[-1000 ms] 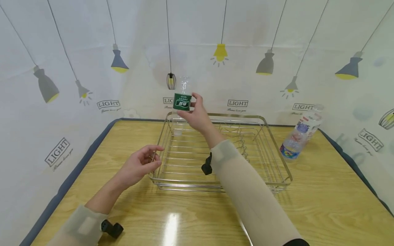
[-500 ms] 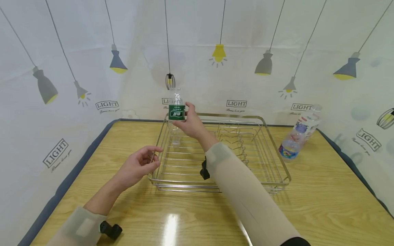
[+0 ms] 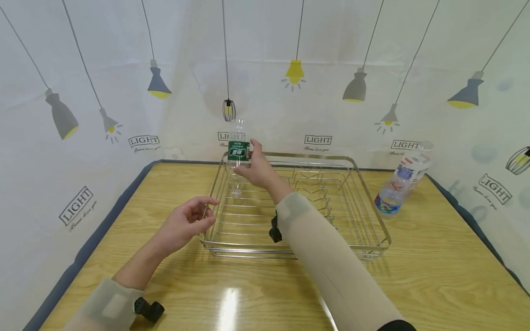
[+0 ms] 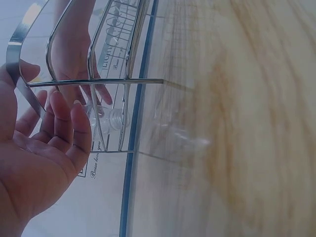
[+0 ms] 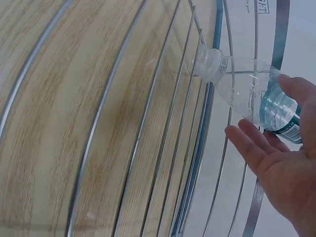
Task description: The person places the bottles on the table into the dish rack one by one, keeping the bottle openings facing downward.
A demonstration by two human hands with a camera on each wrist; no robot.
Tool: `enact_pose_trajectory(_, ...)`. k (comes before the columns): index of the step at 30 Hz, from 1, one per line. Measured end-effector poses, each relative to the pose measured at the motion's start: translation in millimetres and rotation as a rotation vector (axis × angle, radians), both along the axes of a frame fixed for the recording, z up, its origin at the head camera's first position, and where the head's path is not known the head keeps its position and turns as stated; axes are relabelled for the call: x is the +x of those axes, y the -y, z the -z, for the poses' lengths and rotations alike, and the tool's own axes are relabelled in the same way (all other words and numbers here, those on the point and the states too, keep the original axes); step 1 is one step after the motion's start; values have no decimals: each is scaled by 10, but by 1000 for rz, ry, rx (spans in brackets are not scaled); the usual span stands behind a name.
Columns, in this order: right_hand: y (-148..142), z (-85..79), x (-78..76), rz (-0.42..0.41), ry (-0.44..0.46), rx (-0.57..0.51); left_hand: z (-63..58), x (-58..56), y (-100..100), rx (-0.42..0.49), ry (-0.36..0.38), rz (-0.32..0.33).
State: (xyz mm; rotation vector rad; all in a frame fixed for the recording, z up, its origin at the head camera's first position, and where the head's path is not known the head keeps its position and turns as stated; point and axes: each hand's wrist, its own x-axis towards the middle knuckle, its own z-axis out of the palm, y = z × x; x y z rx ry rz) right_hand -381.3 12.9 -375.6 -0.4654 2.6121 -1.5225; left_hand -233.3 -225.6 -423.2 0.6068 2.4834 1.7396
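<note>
A clear plastic bottle [image 3: 239,151] with a green label stands upside down at the back left of the wire dish rack [image 3: 265,250]. In the right wrist view, its neck [image 5: 211,64] is down among the wires. My right hand [image 3: 262,169] is beside the bottle, thumb and loosely spread fingers near its sides; light contact cannot be ruled out. My left hand [image 3: 184,225] is at the rack's left rim, fingers loosely curled. In the left wrist view, the rim passes between its thumb and fingers [image 4: 61,121] without a visible tight grip.
Two more clear plastic bottles stand at the right of the rack: one with a blue label [image 3: 388,202], another with a white label [image 3: 414,168] behind it. Wavy wire dividers [image 3: 323,193] rise inside the rack. A lamp-printed backdrop closes off the wooden table [image 3: 434,262].
The right hand has lowered the bottle into the rack. Over the last half second the bottle has turned slightly and the fingers have loosened around it. The left hand has stayed at the rim.
</note>
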Motion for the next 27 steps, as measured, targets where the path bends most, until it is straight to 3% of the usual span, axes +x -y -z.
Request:
enact_pose_trajectory(14,-32,28,21,-44,-4,102,-7,21,3,-7,1,-2)
enact_pose_trajectory(27,-55,31,13,-38,15,130,-3,21,-1,2,0,-1)
